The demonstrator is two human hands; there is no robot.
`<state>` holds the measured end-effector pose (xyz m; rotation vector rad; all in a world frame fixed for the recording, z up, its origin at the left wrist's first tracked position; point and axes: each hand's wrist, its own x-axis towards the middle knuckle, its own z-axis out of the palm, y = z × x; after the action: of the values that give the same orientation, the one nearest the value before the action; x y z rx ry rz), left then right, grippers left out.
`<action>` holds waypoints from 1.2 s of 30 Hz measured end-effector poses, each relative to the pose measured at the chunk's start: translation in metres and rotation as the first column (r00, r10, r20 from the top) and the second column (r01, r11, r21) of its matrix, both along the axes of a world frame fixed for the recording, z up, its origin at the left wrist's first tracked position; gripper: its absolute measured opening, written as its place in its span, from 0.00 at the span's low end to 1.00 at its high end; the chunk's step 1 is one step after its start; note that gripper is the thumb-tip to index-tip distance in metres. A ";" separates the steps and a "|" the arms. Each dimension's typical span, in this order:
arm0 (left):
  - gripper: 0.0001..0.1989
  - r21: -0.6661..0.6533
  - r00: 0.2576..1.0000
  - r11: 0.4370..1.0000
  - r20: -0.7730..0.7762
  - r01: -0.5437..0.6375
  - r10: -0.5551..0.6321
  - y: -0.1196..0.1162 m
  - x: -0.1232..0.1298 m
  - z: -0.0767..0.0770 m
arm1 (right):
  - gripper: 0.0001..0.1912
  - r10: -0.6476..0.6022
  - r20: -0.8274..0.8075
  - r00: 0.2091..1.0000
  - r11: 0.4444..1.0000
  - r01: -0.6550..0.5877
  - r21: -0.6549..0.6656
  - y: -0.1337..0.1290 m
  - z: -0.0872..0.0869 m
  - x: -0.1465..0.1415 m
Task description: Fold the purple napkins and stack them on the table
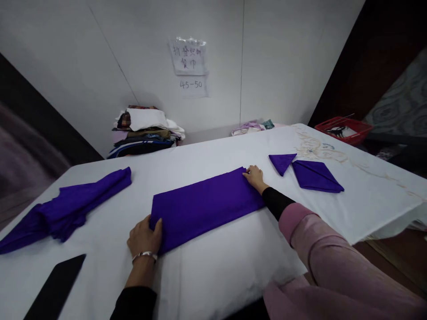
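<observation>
A purple cloth napkin (207,206), folded into a long flat rectangle, lies slantwise on the white-covered table. At its left short edge is my left hand (145,238), thumb on top and the other fingers along the side, closed on the cloth. My right hand (255,178) pinches the far right corner, its fingertips pressed together on the fabric. Right of that hand lie a small folded purple triangle (282,162) and a larger folded purple piece (315,175) with a diagonal crease. A crumpled purple cloth (76,204) is spread at the left.
A black flat strip (56,289) lies at the near left of the table (200,284). Folded clothes (143,133) are stacked by the wall, with more cloth (250,128) farther right. A red basket (345,131) stands beyond the right edge. Handwritten paper signs (189,58) hang above.
</observation>
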<state>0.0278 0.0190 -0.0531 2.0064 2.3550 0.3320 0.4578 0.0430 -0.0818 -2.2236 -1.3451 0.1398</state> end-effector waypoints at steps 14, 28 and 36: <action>0.25 -0.013 0.994 0.997 -0.076 0.075 -0.076 0.000 -0.003 -0.002 | 0.08 -0.038 0.027 0.999 0.999 0.039 -0.034 0.002 0.002 0.004; 0.28 -0.047 0.870 0.882 -0.144 0.469 -0.471 -0.036 0.051 -0.012 | 0.38 0.769 0.092 0.632 0.639 -0.758 -0.130 -0.095 0.027 -0.139; 0.31 -0.175 0.862 0.864 -0.110 0.473 -0.494 -0.032 0.050 -0.014 | 0.39 0.721 0.123 0.682 0.686 -0.677 -0.269 -0.130 0.014 -0.090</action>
<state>0.0773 -0.0127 -0.0676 2.5207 1.7731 -0.0110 0.3679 -0.0868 -0.0681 -1.7665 -2.3680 0.3251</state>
